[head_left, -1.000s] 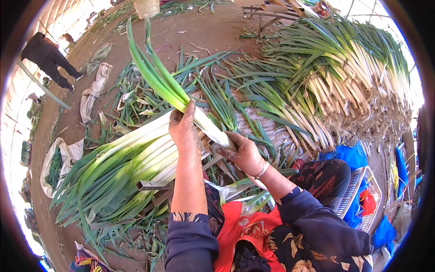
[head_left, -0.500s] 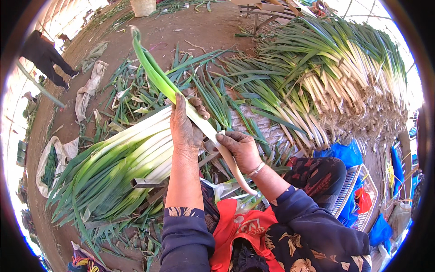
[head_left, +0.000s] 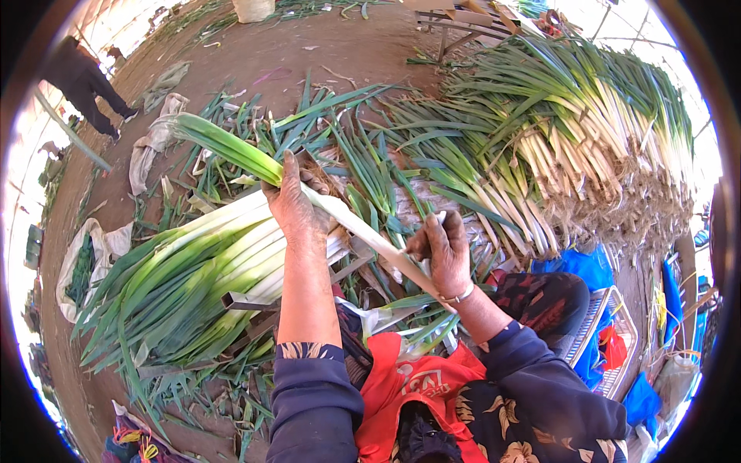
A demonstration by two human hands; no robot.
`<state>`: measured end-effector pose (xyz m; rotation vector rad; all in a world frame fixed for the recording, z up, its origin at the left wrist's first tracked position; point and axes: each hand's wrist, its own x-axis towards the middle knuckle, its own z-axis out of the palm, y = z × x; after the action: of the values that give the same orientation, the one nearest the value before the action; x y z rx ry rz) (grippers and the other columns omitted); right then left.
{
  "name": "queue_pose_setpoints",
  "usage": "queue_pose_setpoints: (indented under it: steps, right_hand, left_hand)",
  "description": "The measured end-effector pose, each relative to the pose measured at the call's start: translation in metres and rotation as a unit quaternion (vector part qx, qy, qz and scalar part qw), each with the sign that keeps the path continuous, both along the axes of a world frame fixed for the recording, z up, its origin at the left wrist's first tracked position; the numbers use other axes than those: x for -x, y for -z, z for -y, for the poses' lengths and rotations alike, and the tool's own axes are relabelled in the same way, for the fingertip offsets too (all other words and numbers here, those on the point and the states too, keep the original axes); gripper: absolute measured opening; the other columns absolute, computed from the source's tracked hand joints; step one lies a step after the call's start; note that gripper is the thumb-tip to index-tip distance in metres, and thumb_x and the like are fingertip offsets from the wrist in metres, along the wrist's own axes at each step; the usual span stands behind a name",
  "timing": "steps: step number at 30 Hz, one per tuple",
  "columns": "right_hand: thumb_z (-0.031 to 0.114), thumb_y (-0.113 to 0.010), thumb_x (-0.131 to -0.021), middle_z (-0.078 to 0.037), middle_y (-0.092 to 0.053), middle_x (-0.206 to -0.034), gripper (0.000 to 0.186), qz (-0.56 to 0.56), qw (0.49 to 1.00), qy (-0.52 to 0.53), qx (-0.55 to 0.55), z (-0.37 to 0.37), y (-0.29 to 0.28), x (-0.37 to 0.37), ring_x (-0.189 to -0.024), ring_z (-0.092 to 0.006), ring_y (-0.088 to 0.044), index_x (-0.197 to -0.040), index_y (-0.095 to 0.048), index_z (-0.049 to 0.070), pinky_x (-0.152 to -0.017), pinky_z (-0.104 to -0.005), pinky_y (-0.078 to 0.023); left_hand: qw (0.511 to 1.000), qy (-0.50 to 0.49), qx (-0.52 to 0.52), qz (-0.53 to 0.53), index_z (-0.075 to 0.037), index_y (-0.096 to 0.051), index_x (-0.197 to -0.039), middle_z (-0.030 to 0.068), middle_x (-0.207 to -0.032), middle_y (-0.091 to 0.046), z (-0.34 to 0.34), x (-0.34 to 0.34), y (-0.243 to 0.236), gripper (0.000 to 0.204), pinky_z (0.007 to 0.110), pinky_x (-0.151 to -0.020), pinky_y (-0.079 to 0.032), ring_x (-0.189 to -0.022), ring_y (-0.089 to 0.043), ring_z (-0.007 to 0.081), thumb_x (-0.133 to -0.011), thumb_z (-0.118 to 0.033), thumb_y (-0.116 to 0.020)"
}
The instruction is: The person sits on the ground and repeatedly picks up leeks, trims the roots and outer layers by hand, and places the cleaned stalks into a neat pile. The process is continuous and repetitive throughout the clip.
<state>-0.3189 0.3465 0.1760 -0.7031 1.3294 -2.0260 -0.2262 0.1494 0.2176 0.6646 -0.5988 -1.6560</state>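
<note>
My left hand [head_left: 296, 207] is closed around a long leek [head_left: 358, 230], whose green leaves angle up to the upper left while its pale stalk runs down to the lower right. Just right of the stalk, my right hand [head_left: 444, 255] is raised with fingers curled, a small white thing [head_left: 437, 218] at their tips that I cannot make out. Below and left of my left hand lies a bundle of leeks [head_left: 193, 278] with white stalks aligned, beside a metal bar [head_left: 251, 301]. Loose cut leaves [head_left: 363, 166] lie beyond my hands.
A big heap of leeks with roots [head_left: 587, 139] fills the right. A plastic basket [head_left: 621, 355] with blue bags sits at lower right. A person in dark clothes [head_left: 81, 85] stands at far upper left, near pale sacks [head_left: 143, 162]. A wooden stand [head_left: 463, 27] is at the back.
My left hand has shifted left and the leek tilted, its leaves swinging leftward and down. My right hand has come off the stalk and moved right and up.
</note>
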Motion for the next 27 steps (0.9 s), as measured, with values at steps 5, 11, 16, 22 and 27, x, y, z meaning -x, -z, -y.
queue_pose_setpoints:
  steps: [5, 11, 16, 22, 27]
  right_hand:
    - [0.014, -0.060, -0.090, -0.017, -0.064, -0.086, 0.017, -0.491, 0.836, 0.000, -0.245, -0.066, 0.103, 0.059, -0.077, -0.0383, -0.065, -0.104, -0.053, 0.006, -0.066, -0.0450, -0.050]
    - [0.031, -0.059, -0.092, -0.013, -0.071, -0.096, 0.032, -0.315, 0.852, -0.084, -0.410, -0.010, 0.068, 0.056, -0.086, -0.0261, -0.067, -0.107, -0.069, 0.005, -0.078, -0.0350, -0.051]
    - [0.019, -0.067, -0.091, -0.006, -0.069, -0.099, 0.033, 0.025, 0.978, -0.163, -0.127, 0.074, -0.007, 0.013, -0.083, -0.0107, -0.062, -0.115, -0.064, -0.003, -0.077, -0.0258, -0.050]
    - [0.014, -0.070, -0.088, -0.004, -0.069, -0.087, 0.021, 0.016, 0.983, -0.118, -0.137, 0.077, -0.008, 0.011, -0.075, -0.0084, -0.060, -0.100, -0.069, -0.003, -0.070, -0.0239, -0.049]
    - [0.010, -0.063, -0.091, -0.009, -0.061, -0.077, 0.011, -0.429, 0.893, 0.097, -0.091, 0.067, -0.016, -0.018, -0.075, -0.0179, -0.060, -0.091, -0.064, -0.001, -0.070, -0.0309, -0.049]
  left_hand:
    - [0.994, -0.056, 0.090, 0.030, -0.011, -0.047, -0.101, 0.0017, -0.056, -0.046, 0.011, -0.007, -0.002, 0.024, 0.028, -0.041, -0.039, -0.044, -0.047, 0.0142, -0.090, -0.017, -0.068]
    - [0.997, 0.017, 0.063, 0.041, -0.008, -0.047, -0.100, 0.0017, -0.065, -0.050, -0.007, -0.004, -0.006, 0.025, 0.029, -0.047, -0.042, -0.052, -0.050, 0.0136, -0.090, -0.017, -0.069]
    - [0.995, 0.086, 0.053, -0.001, -0.010, -0.048, -0.099, 0.0016, -0.062, -0.049, -0.010, 0.016, 0.006, 0.024, 0.031, -0.050, -0.043, -0.052, -0.050, 0.0148, -0.090, -0.018, -0.069]
    - [0.984, 0.166, 0.041, -0.057, -0.011, -0.051, -0.098, 0.0021, -0.070, -0.054, -0.012, 0.013, 0.001, 0.024, 0.030, -0.058, -0.046, -0.063, -0.054, 0.0149, -0.088, -0.020, -0.071]
    - [0.994, 0.096, 0.054, 0.022, -0.008, -0.053, -0.107, 0.0042, -0.079, -0.059, -0.009, 0.011, 0.001, 0.029, 0.034, -0.065, -0.052, -0.071, -0.059, 0.0168, -0.086, -0.014, -0.072]
